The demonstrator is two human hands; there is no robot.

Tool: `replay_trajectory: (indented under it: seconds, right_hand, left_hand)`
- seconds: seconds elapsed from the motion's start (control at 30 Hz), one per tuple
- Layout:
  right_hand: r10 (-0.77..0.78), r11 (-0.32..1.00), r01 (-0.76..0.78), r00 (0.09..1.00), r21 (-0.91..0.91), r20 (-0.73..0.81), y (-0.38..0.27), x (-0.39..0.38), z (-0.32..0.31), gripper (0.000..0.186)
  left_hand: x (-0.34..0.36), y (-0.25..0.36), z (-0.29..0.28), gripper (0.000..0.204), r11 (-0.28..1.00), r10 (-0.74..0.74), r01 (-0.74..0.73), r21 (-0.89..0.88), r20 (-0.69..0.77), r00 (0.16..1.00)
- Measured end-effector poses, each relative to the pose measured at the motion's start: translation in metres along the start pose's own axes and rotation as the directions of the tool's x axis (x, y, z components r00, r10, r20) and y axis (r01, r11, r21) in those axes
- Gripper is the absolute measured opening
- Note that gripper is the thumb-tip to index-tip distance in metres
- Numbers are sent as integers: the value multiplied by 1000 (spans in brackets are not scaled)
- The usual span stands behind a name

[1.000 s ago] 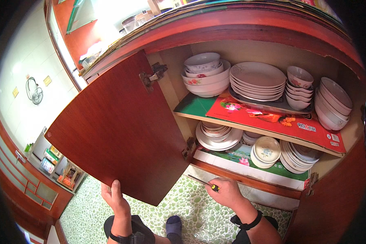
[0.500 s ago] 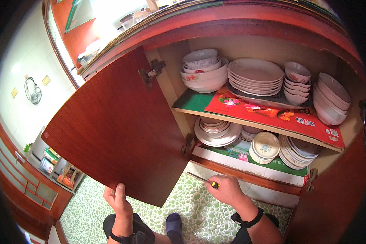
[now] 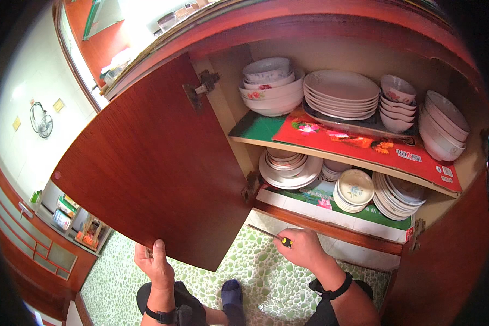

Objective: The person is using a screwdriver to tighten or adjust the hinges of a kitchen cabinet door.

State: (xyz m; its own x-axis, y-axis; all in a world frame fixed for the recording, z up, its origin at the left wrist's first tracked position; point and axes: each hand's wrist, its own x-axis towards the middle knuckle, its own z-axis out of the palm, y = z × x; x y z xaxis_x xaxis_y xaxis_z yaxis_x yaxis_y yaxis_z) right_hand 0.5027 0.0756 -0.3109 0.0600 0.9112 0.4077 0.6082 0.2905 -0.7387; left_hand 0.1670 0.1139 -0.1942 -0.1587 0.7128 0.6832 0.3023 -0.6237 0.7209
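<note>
My left hand (image 3: 155,263) grips the lower edge of the red-brown cabinet door (image 3: 152,163), thumb on the near face and fingers behind it. The door stands swung out on an upper hinge (image 3: 202,87) and a lower hinge (image 3: 250,186). In my right hand (image 3: 301,249) is a screwdriver (image 3: 266,232) with a black and yellow handle, its fingers wrapped round it. The screwdriver's thin shaft points left, its tip just below the lower hinge and apart from it, near the door's lower right edge.
Inside the cabinet, the upper shelf (image 3: 331,154) bears stacked bowls (image 3: 271,98), plates (image 3: 342,87) and small bowls (image 3: 396,103). Saucers (image 3: 356,187) and more plates sit below. A second door (image 3: 445,255) stands at right. Pebble-patterned flooring (image 3: 201,282) lies under my feet.
The whole view has shifted slightly, with the door and shelves a little higher in it. Both hands keep their holds; the screwdriver stays near the lower hinge.
</note>
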Motion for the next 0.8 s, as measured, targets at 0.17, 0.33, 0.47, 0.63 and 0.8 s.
replay_trajectory:
  seconds: [0.17,0.33,0.47,0.63,0.8]
  right_hand:
    - [52,999,-52,997,-16,50,4,1,7,20]
    - [70,997,-68,996,-44,48,10,2,5,21]
    - [34,999,-34,999,-31,9,15,4,10,21]
    - [98,995,-97,995,-12,26,17,1,11,20]
    - [12,958,16,995,286,-95,-10,2,8,8]
  left_hand:
    - [-5,-15,-11,40,999,29,-31,21,75,997]
    - [3,-9,-4,39,998,-4,4,67,4,1000]
    - [-11,-11,-8,33,927,300,-332,176,185,936]
    - [-11,-15,-11,46,984,-39,61,-169,133,990]
    - [-36,-20,-4,73,986,66,-16,-169,295,953]
